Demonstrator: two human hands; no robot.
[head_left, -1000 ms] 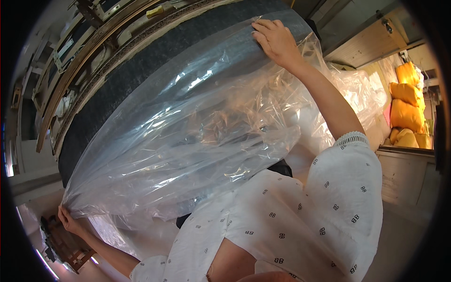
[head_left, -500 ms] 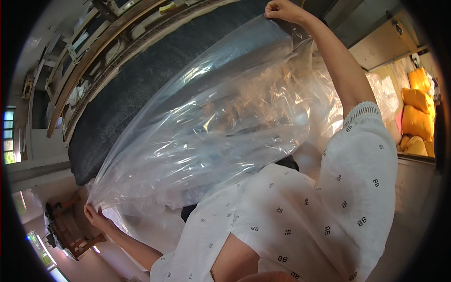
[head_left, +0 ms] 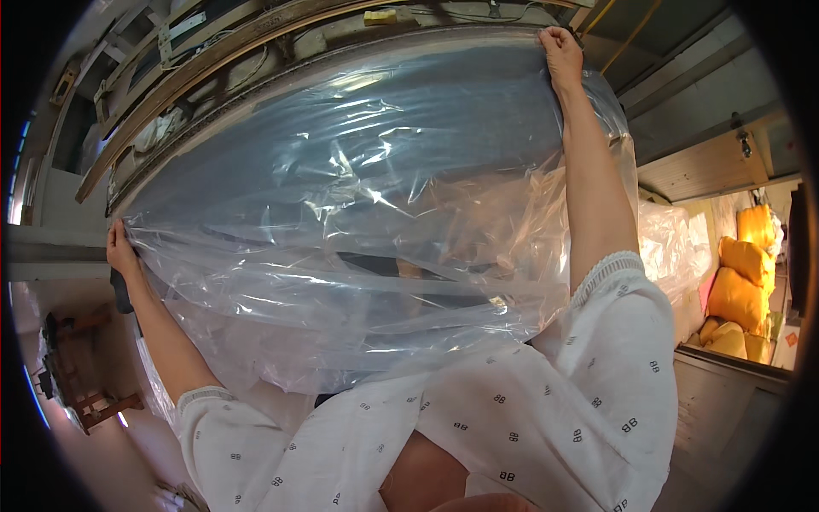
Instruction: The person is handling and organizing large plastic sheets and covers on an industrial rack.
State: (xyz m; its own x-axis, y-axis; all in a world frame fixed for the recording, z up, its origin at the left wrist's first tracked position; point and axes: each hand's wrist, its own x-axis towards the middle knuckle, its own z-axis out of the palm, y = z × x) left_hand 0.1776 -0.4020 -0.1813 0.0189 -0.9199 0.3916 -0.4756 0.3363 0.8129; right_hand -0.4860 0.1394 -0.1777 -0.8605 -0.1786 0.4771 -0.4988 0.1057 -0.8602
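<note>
1. Currently your left hand (head_left: 121, 249), at the left edge of the frame, has its fingers clamped on the edge of the plastic sheet (head_left: 367, 230).
2. Your right hand (head_left: 560, 53), at the top right of centre, is fisted with fingers closed on the sheet's upper edge.
3. You hold the clear, creased sheet spread across the middle of the frame, between both hands, lying over a dark mattress (head_left: 256, 162).
4. Wooden frames (head_left: 196, 72) run diagonally across the upper left, behind the mattress.
5. Yellow sacks (head_left: 742, 282) are stacked at the right edge, well apart from your hands.
6. Your white patterned sleeves (head_left: 597, 384) fill the lower frame.
</note>
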